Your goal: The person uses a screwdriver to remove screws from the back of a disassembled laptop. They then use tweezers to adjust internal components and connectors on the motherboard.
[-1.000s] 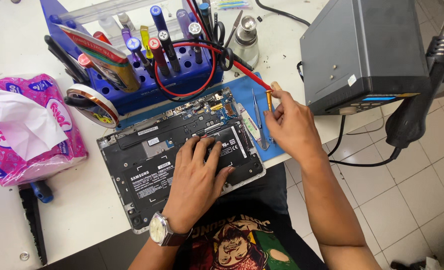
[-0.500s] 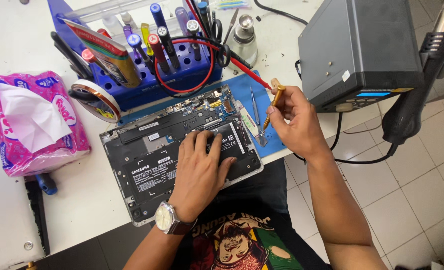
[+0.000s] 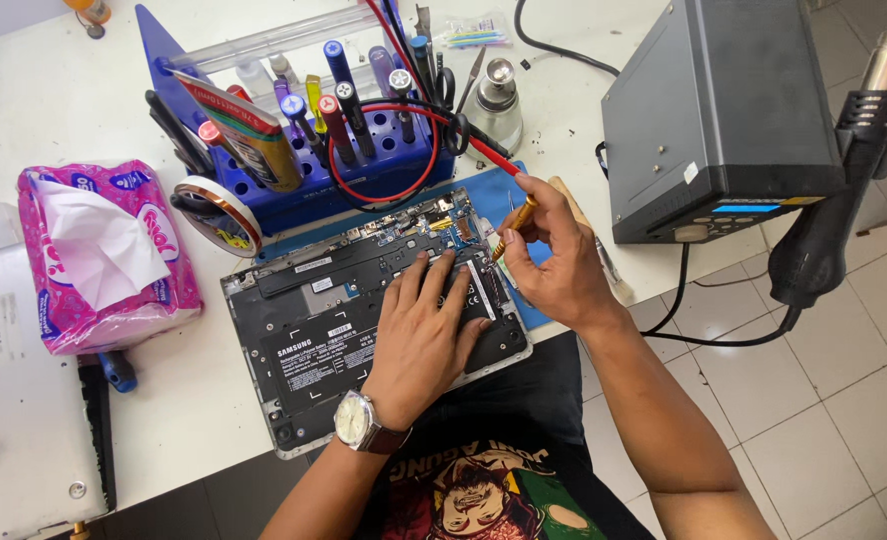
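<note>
An opened laptop [image 3: 314, 320] lies bottom-up on the white table [image 3: 54, 110], its black battery and circuit board exposed. My left hand [image 3: 426, 335], with a wristwatch, rests flat on the laptop's right half, fingers spread. My right hand [image 3: 554, 262] sits at the laptop's right edge, pinching a thin yellow-handled tool [image 3: 514, 225] whose tip points down at the board's upper right corner. A blue mat [image 3: 524, 300] lies under that side.
A blue tool rack [image 3: 364, 170] full of screwdrivers and pens stands behind the laptop, with a red cable looped on it. A tape roll [image 3: 219, 215] and pink tissue pack [image 3: 104, 255] sit left. A grey rework station [image 3: 714, 110] with hot-air handle [image 3: 834, 220] stands right.
My right hand has lifted the yellow-handled tool off the blue mat and swung it left toward the laptop's upper right corner. My left hand stays flat on the laptop.
</note>
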